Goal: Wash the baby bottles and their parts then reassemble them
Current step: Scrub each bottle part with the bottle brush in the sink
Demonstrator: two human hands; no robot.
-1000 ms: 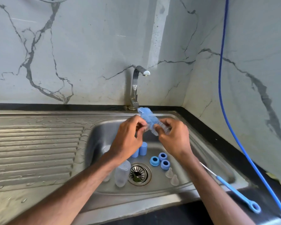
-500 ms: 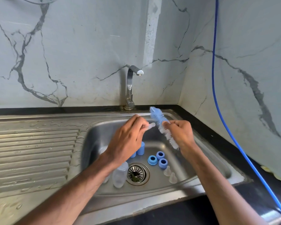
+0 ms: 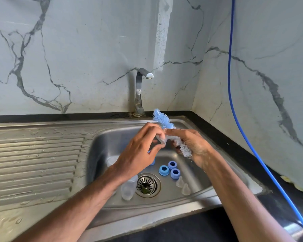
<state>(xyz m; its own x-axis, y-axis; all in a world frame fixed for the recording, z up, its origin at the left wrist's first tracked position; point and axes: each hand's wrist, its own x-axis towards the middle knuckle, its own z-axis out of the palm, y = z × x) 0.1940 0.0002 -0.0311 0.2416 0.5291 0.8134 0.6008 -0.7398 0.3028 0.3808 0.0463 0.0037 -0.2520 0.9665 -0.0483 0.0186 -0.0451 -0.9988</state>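
Over the sink: teat against brush

Above the bowl, pinches a small clear teat in the curled fingers of the left hand. Grips the bottle brush in the right hand, fingers wrapped round the white bristles, blue end up toward the tap, bristles against the teat. On the bowl floor: three blue rings clustered, two clear teats just beside them, a clear bottle left of the drain.
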